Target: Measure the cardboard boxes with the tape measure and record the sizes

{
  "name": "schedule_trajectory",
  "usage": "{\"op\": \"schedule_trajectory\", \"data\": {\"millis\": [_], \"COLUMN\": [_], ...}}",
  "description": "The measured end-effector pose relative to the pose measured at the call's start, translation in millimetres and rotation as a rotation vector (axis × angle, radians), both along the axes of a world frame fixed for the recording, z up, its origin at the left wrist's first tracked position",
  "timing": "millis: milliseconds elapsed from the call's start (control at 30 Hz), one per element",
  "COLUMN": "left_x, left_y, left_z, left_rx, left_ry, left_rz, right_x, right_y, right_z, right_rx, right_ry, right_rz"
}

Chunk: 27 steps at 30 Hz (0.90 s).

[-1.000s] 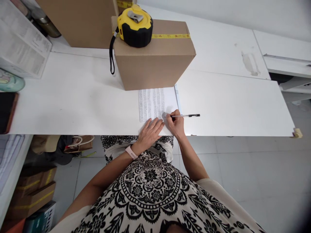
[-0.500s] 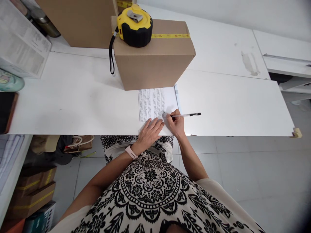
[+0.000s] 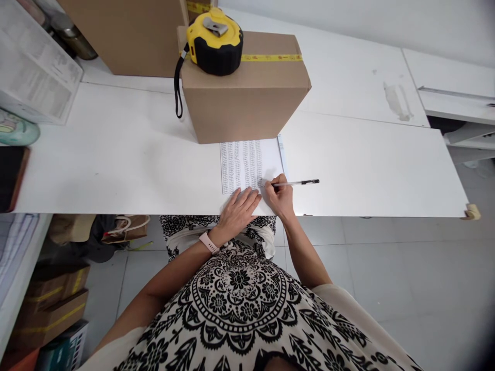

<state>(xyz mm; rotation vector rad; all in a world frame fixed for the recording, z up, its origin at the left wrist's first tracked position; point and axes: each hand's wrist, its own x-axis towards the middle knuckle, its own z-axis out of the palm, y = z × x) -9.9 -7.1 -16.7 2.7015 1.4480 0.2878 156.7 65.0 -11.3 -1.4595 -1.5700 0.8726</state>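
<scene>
A sheet of paper [image 3: 242, 165] with several columns of small handwriting lies at the table's front edge, its far end meeting the base of a cardboard box. My left hand [image 3: 242, 208] rests flat on its lower part, fingers stretched out. Wrapped round a pen [image 3: 299, 183], my right hand [image 3: 281, 198] sits at the right side of the writing; the pen's back end points right. The tip is hidden by my fingers or too small to make out. A light-blue edge [image 3: 281, 149] shows along the paper's right side.
The cardboard box [image 3: 243, 111] stands just beyond the paper, with a yellow and black tape measure [image 3: 215, 44] on top. A larger box [image 3: 131, 36] is behind it. At the far left lie a dark phone [image 3: 13, 178] and a white printed box [image 3: 34, 67].
The pen's back end has shifted very slightly in my right hand. My left hand stays in place on the paper.
</scene>
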Motion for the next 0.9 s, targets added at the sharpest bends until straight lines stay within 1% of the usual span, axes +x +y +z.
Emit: {"op": "schedule_trajectory", "data": {"millis": [167, 333, 700, 900], "left_x": [-0.2, -0.3, -0.6, -0.4], "left_y": [-0.3, 0.1, -0.2, 0.0], "left_z": [1.2, 1.8, 3.3, 1.4], "left_rx": [-0.007, -0.029, -0.019, -0.023], "left_ry": [-0.003, -0.017, -0.005, 0.0], "left_rz": [0.004, 0.006, 0.005, 0.005], "right_x": [-0.1, -0.7, -1.9, -1.7], "right_y": [0.6, 0.8, 0.3, -0.1], "right_z": [0.3, 1.9, 6.2, 5.3], "right_rx": [0.003, 0.006, 0.012, 0.013], "right_ry": [-0.006, -0.002, -0.01, -0.018], "right_rz": [-0.032, -0.012, -0.015, -0.021]}}
